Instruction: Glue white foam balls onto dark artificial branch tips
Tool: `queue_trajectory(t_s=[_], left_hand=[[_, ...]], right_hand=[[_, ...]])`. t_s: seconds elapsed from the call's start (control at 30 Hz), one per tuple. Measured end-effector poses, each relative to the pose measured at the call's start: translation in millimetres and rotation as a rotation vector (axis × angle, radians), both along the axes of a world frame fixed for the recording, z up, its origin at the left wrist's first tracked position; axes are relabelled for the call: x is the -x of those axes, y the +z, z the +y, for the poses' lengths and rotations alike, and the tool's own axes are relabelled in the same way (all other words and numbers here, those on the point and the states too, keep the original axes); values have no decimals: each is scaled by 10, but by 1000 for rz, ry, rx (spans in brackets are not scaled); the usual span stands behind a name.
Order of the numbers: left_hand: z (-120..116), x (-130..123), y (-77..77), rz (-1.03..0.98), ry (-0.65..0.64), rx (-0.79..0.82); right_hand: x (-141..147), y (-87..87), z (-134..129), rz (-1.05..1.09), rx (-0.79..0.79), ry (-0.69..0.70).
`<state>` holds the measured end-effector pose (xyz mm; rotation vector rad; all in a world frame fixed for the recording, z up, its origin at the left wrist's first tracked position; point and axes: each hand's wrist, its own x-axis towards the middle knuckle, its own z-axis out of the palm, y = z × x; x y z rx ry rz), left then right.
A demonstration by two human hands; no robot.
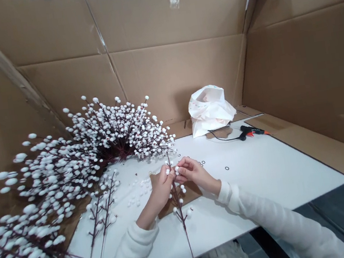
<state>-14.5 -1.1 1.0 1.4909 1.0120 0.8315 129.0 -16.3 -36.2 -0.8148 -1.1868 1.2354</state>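
Observation:
A dark-stemmed artificial berry branch (181,214) with white berries lies upright in view, its bare lower stem pointing toward me. Around its upper part, the thumb and fingers of my left hand (161,188) are closed in a pinch. My right hand (197,173) pinches a white berry (177,169) right beside the stem, close to the left fingertips. Beneath both hands lies a brown cardboard piece (192,193). Loose white berries (137,193) are scattered on the white table left of my left hand.
Several bunches of white berry branches (120,128) fill the back and left. Separate berry stems (103,217) lie nearer me. A white bag (210,112) and a black-and-orange glue gun (252,130) with its cord are at the back right. Cardboard walls (172,21) enclose the table (263,175).

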Motion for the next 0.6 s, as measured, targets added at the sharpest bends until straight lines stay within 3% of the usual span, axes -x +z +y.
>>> queue_trajectory(t_s=[0.07, 0.13, 0.23, 0.27, 0.4, 0.6], left_hand=[[6, 14, 37, -22, -36, 64], [9, 31, 91, -27, -69, 143], [-3, 40, 190, -12, -29, 120], [-12, 35, 220, -8, -11, 105], [-50, 6, 269, 45, 18, 134], [-19, -7, 190, 95, 62, 264]], right_hand=[[-73, 74, 52, -66, -9, 24], [-204, 172, 193, -112, 22, -40], [-433, 304, 578, -34, 232, -299], [-492, 326, 733, -21, 387, -310], [-536, 278, 1295, -13, 643, -125], [-392, 165, 1632, 42, 665, -13]])
